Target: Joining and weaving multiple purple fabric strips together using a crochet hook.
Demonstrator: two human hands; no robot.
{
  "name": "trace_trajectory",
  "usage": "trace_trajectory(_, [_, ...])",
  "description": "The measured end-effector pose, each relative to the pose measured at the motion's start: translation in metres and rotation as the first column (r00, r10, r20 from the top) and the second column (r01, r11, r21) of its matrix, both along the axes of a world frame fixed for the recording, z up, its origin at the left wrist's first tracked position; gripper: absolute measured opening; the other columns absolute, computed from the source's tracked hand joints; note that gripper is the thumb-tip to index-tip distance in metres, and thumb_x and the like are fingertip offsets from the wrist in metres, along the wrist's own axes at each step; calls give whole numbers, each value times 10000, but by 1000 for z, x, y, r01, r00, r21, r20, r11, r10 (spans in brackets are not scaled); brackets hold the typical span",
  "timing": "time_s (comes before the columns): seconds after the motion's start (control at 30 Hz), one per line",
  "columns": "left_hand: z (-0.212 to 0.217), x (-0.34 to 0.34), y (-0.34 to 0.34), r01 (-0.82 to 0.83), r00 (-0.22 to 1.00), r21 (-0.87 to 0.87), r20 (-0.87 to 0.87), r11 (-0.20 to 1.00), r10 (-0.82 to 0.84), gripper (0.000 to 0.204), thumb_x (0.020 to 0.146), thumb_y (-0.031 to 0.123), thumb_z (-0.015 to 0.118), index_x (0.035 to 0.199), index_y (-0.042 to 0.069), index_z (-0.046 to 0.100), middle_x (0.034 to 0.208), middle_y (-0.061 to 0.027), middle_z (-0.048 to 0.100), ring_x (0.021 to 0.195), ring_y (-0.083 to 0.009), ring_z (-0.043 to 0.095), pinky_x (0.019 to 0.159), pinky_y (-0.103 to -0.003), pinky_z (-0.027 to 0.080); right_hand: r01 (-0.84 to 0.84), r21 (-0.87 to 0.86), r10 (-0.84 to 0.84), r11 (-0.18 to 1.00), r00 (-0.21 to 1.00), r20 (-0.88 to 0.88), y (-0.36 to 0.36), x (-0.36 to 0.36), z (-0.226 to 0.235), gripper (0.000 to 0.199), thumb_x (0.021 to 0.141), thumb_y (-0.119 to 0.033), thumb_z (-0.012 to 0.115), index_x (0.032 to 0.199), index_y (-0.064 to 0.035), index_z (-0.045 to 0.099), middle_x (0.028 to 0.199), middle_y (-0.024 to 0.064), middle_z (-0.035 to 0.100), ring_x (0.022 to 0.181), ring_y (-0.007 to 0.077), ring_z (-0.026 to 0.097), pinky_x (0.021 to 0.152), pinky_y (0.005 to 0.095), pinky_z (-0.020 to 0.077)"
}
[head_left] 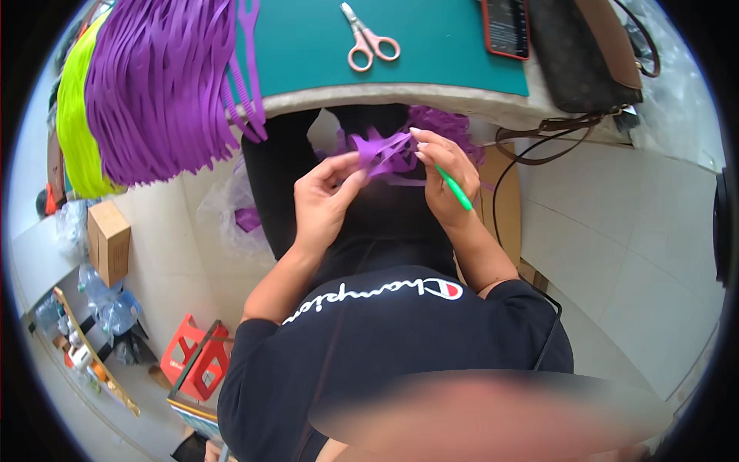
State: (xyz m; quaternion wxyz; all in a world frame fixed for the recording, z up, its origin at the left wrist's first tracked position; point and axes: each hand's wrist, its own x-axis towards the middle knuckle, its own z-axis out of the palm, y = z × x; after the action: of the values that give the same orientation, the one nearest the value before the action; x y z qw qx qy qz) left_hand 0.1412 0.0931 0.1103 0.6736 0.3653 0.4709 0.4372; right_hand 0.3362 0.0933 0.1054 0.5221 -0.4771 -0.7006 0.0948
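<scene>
Over my lap, a purple strappy piece of thin, cut material [376, 156] stretches between both hands. My left hand [325, 202] pinches its left end between thumb and fingers. At its right end is my right hand [449, 179], fingers closed, with a slim green pen-like tool [454, 189] tucked in the grip; the tool's tip is hidden. Whether the right fingertips also grip the purple piece is hard to make out. Beyond the hands, under the table edge, lies a heap of purple strips [445, 123].
On the green table mat [308, 46] lie pink-handled scissors [371, 45] and a red-edged phone [506, 29]. Purple strips [158, 85] and yellow-green strips [77, 123] hang over the table's left side. A dark bag [581, 58] sits at right. Leftward stand a carton [109, 240] and red stool [185, 346].
</scene>
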Motion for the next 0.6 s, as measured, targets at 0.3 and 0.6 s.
trace_trajectory(0.3, [-3, -27, -9, 214, 880, 43, -442, 976, -174, 143, 860, -20, 638, 989, -35, 697, 906, -29, 665, 800, -52, 612, 687, -175, 481, 382, 508, -487, 772, 869, 86, 2, 97, 12, 140, 1007, -109, 447, 1028, 28, 426, 898, 295, 641, 793, 364, 685, 691, 413, 613])
trace_trajectory(0.6, [-9, -70, -2, 182, 713, 82, -697, 980, -74, 132, 831, -35, 620, 938, -41, 697, 878, -89, 676, 747, -109, 642, 673, -216, 506, 569, 691, -785, 445, 620, -6, -8, 170, 59, 163, 1006, -93, 445, 986, 65, 411, 869, 291, 629, 774, 362, 679, 673, 393, 630])
